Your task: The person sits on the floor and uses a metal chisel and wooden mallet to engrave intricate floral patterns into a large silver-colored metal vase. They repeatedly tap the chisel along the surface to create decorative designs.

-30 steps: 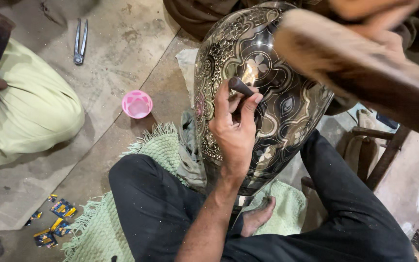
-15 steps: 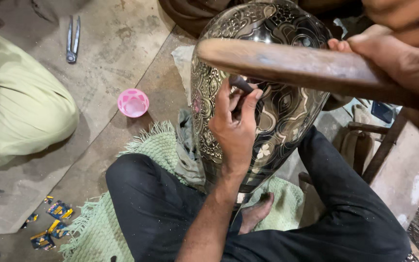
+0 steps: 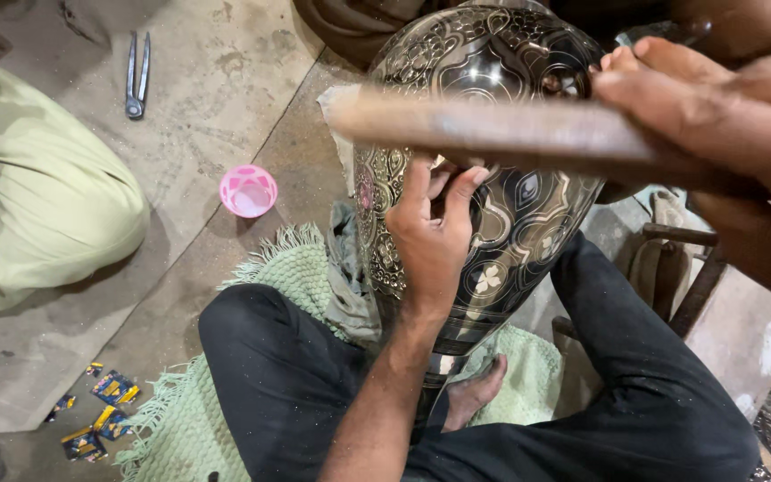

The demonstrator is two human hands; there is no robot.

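A neighbour in pale green clothing [image 3: 55, 232] sits at the far left of a workshop floor, metal pliers [image 3: 137, 76] and a small pink cup [image 3: 248, 190] lying on the concrete beside a green fringed mat [image 3: 287, 277]. At centre, a seated worker props a large engraved metal vase [image 3: 493, 178] between the legs, tilted against the lap. The left hand [image 3: 435, 236] is pressed to the vase's belly with fingers pinched together, apparently gripping a small chisel, though the tool itself is mostly hidden. At right, the right hand [image 3: 698, 116] is clenched around a wooden mallet handle [image 3: 501, 132], held across the vase just above the left hand. Clean engraving here likely depends on light, even taps, with the pinched fingers kept steady on the pattern line and the vase braced firmly so it cannot roll.
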